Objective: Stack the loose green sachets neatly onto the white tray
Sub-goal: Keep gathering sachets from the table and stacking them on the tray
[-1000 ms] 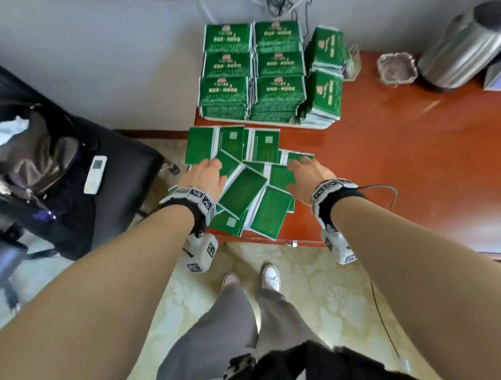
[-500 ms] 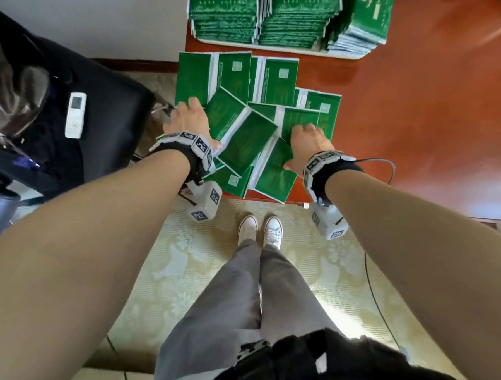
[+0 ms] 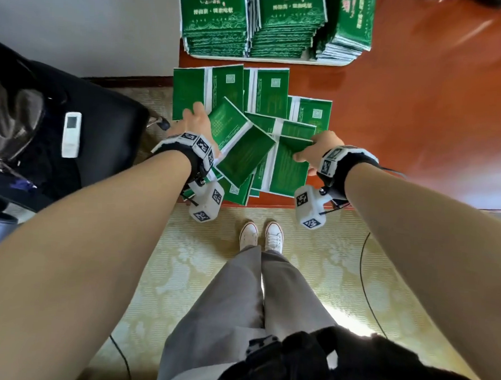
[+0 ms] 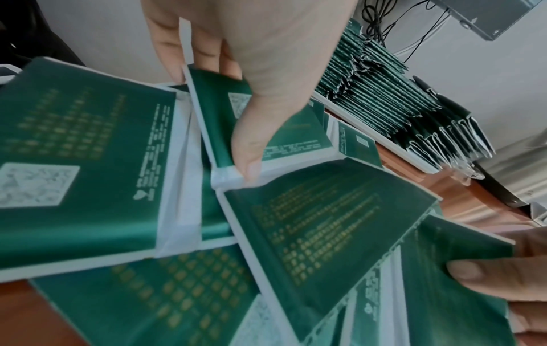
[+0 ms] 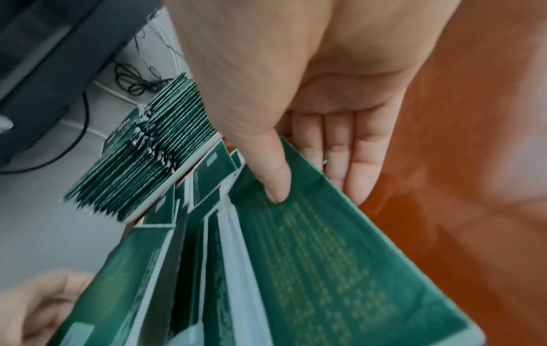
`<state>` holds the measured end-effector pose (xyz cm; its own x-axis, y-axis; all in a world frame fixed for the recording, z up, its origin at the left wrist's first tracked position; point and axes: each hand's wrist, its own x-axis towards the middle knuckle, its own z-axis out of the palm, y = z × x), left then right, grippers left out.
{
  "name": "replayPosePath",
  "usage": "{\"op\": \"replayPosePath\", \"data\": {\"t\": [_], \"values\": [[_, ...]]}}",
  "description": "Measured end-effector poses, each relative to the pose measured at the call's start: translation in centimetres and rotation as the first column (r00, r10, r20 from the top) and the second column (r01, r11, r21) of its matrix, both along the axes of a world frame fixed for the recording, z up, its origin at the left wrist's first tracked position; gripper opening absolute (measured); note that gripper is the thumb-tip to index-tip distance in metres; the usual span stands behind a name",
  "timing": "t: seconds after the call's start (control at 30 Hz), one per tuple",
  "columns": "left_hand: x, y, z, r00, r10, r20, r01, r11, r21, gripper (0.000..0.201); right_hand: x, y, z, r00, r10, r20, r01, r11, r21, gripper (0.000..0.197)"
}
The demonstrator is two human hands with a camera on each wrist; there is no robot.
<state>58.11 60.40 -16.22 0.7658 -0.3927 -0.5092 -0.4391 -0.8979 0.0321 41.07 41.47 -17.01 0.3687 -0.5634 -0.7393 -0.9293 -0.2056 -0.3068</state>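
Several loose green sachets [image 3: 245, 149] lie fanned and overlapping near the front edge of the red-brown table [image 3: 427, 120]. Behind them a white tray [image 3: 267, 58] carries tall stacks of green sachets [image 3: 215, 16]. My left hand [image 3: 193, 115] is at the pile's left side and pinches one sachet [image 4: 275, 138], thumb [image 4: 245, 161] on top and fingers underneath. At the pile's right side my right hand [image 3: 318, 148] pinches another sachet [image 5: 340, 257], its thumb [image 5: 273, 185] above and fingers below, raising that edge off the table.
A black chair [image 3: 101, 141] with a white remote [image 3: 71, 134] stands left of the table. The table's front edge [image 3: 271, 204] is just above my white shoes [image 3: 261, 235]. A black cable [image 3: 365, 283] runs over the carpet at the right.
Both hands lay flat on the spread pile; now each has drawn toward the front edge and pinches a sachet. My head has tilted down, so the tray sits higher in view.
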Motion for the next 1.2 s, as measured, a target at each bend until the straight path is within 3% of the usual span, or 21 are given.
{"op": "replayPosePath", "data": {"t": [0.13, 0.23, 0.33, 0.57, 0.77, 1.0, 1.2], "values": [[0.2, -0.4, 0.5, 0.982, 0.003, -0.188, -0.005, 1.000, -0.006, 0.085, -1.0, -0.6, 0.8, 0.996, -0.071, 0.049, 0.072, 0.997, -0.019, 0.051], [-0.4, -1.2, 1.1, 0.958, -0.011, -0.285, -0.022, 0.994, -0.111, 0.047, -2.4, -1.5, 1.5, 0.994, -0.095, 0.050, 0.099, 0.992, -0.073, 0.047], [-2.1, -2.5, 1.5, 0.957, -0.020, -0.288, -0.021, 0.990, -0.138, 0.030, -4.3, -3.1, 2.2, 0.994, -0.106, 0.040, 0.110, 0.988, -0.112, 0.050], [-7.1, -8.2, 1.5, 0.972, -0.034, -0.233, 0.002, 0.990, -0.138, 0.021, -8.8, -9.2, 3.0, 0.993, -0.118, 0.005, 0.117, 0.978, -0.173, 0.034], [-11.7, -12.0, 0.8, 0.980, -0.008, -0.198, -0.019, 0.991, -0.132, 0.014, -12.1, -14.6, 3.4, 0.996, 0.064, -0.062, -0.076, 0.975, -0.210, 0.010], [-16.2, -15.0, 1.8, 0.995, -0.049, -0.087, 0.043, 0.997, -0.066, 0.026, -14.2, -19.5, 4.6, 0.972, 0.230, -0.052, -0.235, 0.929, -0.285, 0.009], [-20.9, -15.5, 0.0, 0.952, -0.288, 0.100, 0.299, 0.948, -0.111, 0.066, -14.6, -15.5, 3.2, 0.882, 0.470, -0.035, -0.455, 0.830, -0.322, 0.028]]}}
